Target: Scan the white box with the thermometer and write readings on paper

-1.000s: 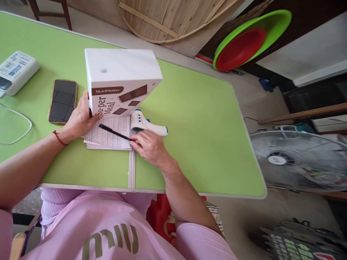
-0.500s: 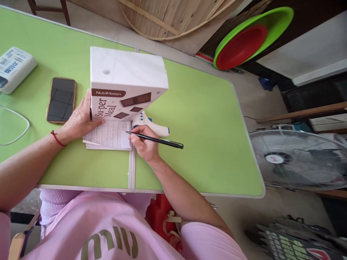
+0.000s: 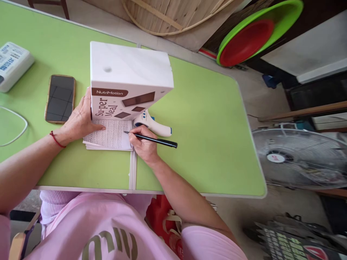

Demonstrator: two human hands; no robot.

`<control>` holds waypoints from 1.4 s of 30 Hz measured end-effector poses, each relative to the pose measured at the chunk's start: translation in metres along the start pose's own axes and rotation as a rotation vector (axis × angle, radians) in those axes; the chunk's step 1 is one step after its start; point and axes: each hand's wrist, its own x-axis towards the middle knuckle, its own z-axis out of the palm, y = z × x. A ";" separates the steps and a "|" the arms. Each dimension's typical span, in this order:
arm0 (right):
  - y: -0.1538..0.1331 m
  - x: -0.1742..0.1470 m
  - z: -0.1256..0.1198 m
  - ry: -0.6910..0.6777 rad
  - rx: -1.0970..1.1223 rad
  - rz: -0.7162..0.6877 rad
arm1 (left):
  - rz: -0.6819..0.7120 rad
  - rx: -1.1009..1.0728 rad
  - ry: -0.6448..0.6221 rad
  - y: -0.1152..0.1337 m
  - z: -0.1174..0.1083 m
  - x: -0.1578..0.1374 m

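Note:
My right hand [image 3: 144,144] is closed round a black pen [image 3: 162,142], whose tip meets the right part of a sheet of paper [image 3: 111,139] filled with rows of small handwriting. More sheets lie beneath that one. My left hand [image 3: 81,117] rests with its fingers stretched along the left side of a white NutriMotion box [image 3: 131,68], its thumb spread over the paper's upper left. Some of those fingertips are hidden by the box, which stands upright at the paper's far edge. Just beyond my right hand lies a white and blue handheld thermometer-like device [image 3: 155,127].
On the green table [image 3: 206,126], a phone [image 3: 60,98] lies left of my left hand. Farther left are a white device [image 3: 15,65] and a white cable [image 3: 23,128]. A floor fan [image 3: 276,157] stands off the right edge; green and red basins [image 3: 246,43] lean beyond.
The pen's rear end has swung slightly left as its tip shifted a little on the paper. My left thumb has moved down slightly from the box's lower edge. The view has shifted a little.

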 end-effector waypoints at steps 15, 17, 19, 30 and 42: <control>0.000 0.001 0.000 0.020 -0.018 -0.148 | 0.020 -0.006 -0.006 -0.002 -0.002 0.000; 0.001 0.001 0.000 0.013 -0.018 -0.135 | 0.021 -0.010 -0.001 -0.003 -0.001 0.000; 0.001 0.001 0.001 0.024 -0.022 -0.129 | 0.021 -0.020 0.004 -0.003 -0.001 0.000; 0.000 0.001 0.001 0.042 -0.057 -0.142 | 0.019 -0.001 -0.017 0.000 -0.003 0.000; 0.001 0.001 0.000 0.032 -0.061 -0.086 | 0.004 -0.003 -0.014 -0.001 -0.003 0.001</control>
